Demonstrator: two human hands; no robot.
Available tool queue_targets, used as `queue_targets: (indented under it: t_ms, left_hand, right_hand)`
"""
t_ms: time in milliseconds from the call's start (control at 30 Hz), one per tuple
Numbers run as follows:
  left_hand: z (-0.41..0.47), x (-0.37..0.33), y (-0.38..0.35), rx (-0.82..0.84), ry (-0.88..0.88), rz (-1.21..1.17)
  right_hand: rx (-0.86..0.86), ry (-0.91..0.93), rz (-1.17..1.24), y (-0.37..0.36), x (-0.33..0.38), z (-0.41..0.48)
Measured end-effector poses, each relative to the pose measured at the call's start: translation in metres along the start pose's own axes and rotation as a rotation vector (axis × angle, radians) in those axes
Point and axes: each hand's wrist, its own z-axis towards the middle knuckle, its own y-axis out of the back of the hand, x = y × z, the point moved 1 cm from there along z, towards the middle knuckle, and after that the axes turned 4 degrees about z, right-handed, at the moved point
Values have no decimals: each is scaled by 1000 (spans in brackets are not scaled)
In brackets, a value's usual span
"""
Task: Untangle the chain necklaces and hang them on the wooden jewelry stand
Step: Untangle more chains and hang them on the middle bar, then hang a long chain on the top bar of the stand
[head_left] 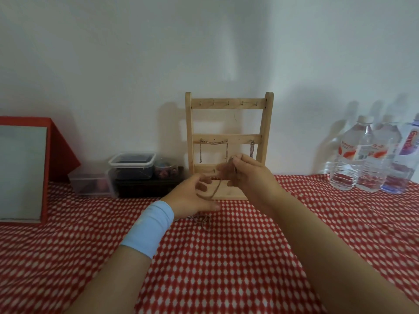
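Necklaces: two hang on the one stand (229,143), a third chain (215,189) held in both hands' grip.

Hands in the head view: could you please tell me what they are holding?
A thin brown chain necklace: right hand pinches its upper end, left hand holds its lower loop.

The tablecloth (226,257) is red with white diamonds — the jewelry stand (229,141) pale wood, the wristband (148,228) light blue, the wall (136,53) white.
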Motion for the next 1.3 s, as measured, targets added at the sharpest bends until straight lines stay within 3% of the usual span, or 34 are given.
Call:
queue_targets:
  t_ms: [167, 267, 400, 600, 700, 800, 933, 1100, 1300]
  left_hand:
    - [2, 9, -27, 94, -17, 138]
    - [0, 9, -30, 98, -17, 264]
    - [-2, 13, -21, 37, 11, 507]
    - [-9, 36, 5, -56, 236, 881]
    - [-12, 41, 14, -20, 336, 959]
    - [-14, 31, 13, -43, 220, 845]
    - [-13, -6, -12, -112, -93, 257]
    - [-3, -42, -39, 27, -126, -221]
    - [-4, -40, -29, -21, -77, -206]
  right_hand:
    - [110, -58, 279, -4, 15, -5]
    - [129, -84, 320, -3, 25, -8]
    - [37, -102, 177, 6, 34, -12]
    - [-91, -116, -36, 23, 32, -19]
    - [-159, -185, -154, 25, 27, -22]
    - [-120, -235, -364, 24, 23, -25]
    - [13, -175, -667, 21, 17, -29]
    - [35, -106, -609, 22, 24, -26]
    - [-50, -156, -587, 36, 22, -21]
